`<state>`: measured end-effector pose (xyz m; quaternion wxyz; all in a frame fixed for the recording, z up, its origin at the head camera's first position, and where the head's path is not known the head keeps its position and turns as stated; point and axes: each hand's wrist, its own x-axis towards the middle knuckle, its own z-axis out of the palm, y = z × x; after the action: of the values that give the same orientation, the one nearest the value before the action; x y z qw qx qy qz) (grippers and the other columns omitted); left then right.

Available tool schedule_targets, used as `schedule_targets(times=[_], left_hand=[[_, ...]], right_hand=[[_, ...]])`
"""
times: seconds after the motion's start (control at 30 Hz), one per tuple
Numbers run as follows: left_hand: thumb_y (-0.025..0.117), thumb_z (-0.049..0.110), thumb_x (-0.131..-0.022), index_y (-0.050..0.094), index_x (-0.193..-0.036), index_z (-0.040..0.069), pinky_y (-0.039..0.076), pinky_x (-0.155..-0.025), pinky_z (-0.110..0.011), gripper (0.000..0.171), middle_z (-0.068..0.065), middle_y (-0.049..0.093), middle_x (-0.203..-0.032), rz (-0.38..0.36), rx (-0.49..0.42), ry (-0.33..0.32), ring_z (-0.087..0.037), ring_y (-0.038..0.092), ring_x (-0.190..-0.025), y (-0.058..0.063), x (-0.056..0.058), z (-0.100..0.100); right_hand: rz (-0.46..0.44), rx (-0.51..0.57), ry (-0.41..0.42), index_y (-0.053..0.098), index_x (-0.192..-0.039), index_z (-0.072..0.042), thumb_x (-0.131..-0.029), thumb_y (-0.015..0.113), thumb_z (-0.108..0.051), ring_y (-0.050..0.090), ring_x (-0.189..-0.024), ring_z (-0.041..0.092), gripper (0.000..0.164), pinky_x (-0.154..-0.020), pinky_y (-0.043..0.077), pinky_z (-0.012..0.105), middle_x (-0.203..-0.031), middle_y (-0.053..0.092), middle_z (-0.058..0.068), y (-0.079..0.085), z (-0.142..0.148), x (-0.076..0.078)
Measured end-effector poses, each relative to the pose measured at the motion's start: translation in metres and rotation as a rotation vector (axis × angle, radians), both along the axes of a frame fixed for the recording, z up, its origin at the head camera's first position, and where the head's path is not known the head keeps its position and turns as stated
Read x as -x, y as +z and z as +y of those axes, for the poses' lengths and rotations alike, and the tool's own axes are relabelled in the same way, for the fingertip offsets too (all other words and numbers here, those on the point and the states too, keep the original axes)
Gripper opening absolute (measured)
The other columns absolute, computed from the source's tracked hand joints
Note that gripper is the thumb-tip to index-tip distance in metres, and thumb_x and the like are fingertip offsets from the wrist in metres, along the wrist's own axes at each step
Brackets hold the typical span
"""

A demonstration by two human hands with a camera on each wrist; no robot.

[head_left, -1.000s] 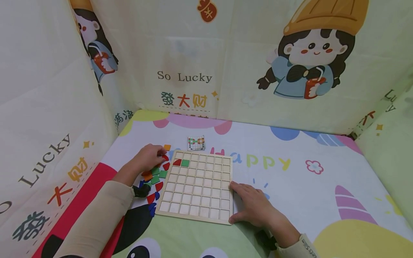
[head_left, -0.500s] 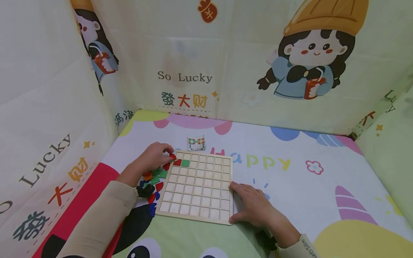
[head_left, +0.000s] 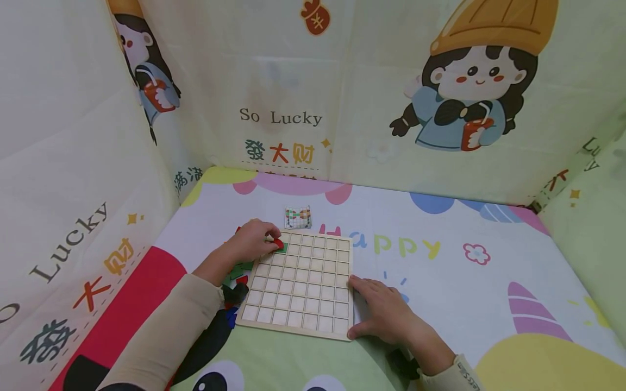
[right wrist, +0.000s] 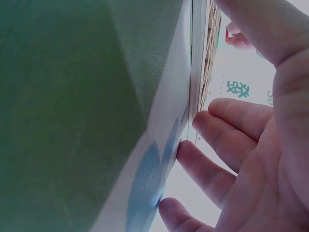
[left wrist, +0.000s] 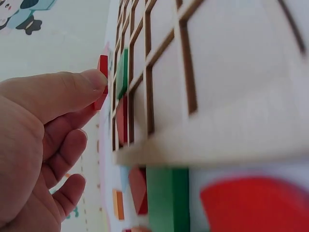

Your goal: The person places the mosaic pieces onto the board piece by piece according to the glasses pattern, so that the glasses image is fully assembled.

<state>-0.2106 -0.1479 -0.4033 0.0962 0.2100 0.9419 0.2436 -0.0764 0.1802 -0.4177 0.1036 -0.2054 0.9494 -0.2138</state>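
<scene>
My left hand pinches a red tile between thumb and fingers, just above the far left corner of the wooden grid board. In the left wrist view, a green square tile and another red tile sit in neighbouring cells of the board. The hand hides that second red tile in the head view. My right hand rests at the board's right edge, its fingers spread and loosely bent, thumb near the front corner.
Loose tiles lie along the board's left side, among them green squares, blue pieces and an orange tile. A small pattern card lies behind the board. Printed cloth walls enclose the table.
My left hand has picked up a red tile from the loose pieces and carried it right, over the board's far left cells. The right hand and the board have stayed put.
</scene>
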Motion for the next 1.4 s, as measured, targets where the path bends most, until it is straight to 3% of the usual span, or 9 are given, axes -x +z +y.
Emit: schedule_targets(times=[0.2, 0.4, 0.7, 0.97, 1.4], left_hand=[[0.075, 0.017, -0.09, 0.07, -0.111, 0.006, 0.053, -0.081, -0.035, 0.024, -0.004, 0.068, -0.102, 0.004, -0.015, -0.047, -0.024, 0.057, -0.098, -0.002, 0.0, 0.013], [0.075, 0.02, -0.091, 0.07, -0.111, 0.008, 0.052, -0.083, -0.035, 0.023, -0.001, 0.069, -0.1, 0.008, 0.029, -0.066, -0.022, 0.057, -0.097, -0.007, 0.003, 0.02], [0.075, 0.021, -0.09, 0.072, -0.111, 0.009, 0.051, -0.087, -0.037, 0.024, 0.0, 0.069, -0.1, -0.005, 0.043, -0.063, -0.023, 0.056, -0.1, -0.009, 0.005, 0.028], [0.077, 0.02, -0.089, 0.072, -0.113, 0.01, 0.051, -0.088, -0.037, 0.026, 0.001, 0.067, -0.099, -0.052, 0.03, -0.022, -0.022, 0.055, -0.1, -0.008, 0.002, 0.031], [0.075, 0.019, -0.091, 0.074, -0.109, 0.015, 0.049, -0.088, -0.037, 0.018, 0.002, 0.068, -0.102, -0.034, 0.033, -0.029, -0.021, 0.053, -0.103, -0.01, 0.001, 0.03]], right_hand=[[0.001, -0.006, 0.002, 0.046, -0.148, -0.005, -0.064, 0.09, -0.051, 0.045, -0.134, 0.036, 0.105, -0.097, 0.038, 0.062, -0.148, 0.05, 0.012, 0.0, 0.0, 0.001], [0.009, -0.003, 0.005, 0.046, -0.148, -0.005, -0.063, 0.09, -0.052, 0.045, -0.133, 0.035, 0.106, -0.096, 0.038, 0.062, -0.148, 0.05, 0.012, -0.001, 0.0, 0.001], [-0.004, -0.006, -0.002, 0.046, -0.148, -0.005, -0.063, 0.09, -0.052, 0.044, -0.134, 0.036, 0.107, -0.097, 0.037, 0.062, -0.148, 0.049, 0.012, 0.001, 0.0, 0.0], [0.005, -0.003, 0.001, 0.046, -0.148, -0.004, -0.063, 0.09, -0.051, 0.045, -0.133, 0.036, 0.107, -0.096, 0.038, 0.062, -0.148, 0.05, 0.013, 0.001, 0.0, -0.001], [0.008, -0.007, 0.002, 0.047, -0.147, -0.005, -0.063, 0.09, -0.052, 0.046, -0.133, 0.036, 0.106, -0.095, 0.039, 0.063, -0.147, 0.051, 0.013, 0.0, 0.0, -0.001]])
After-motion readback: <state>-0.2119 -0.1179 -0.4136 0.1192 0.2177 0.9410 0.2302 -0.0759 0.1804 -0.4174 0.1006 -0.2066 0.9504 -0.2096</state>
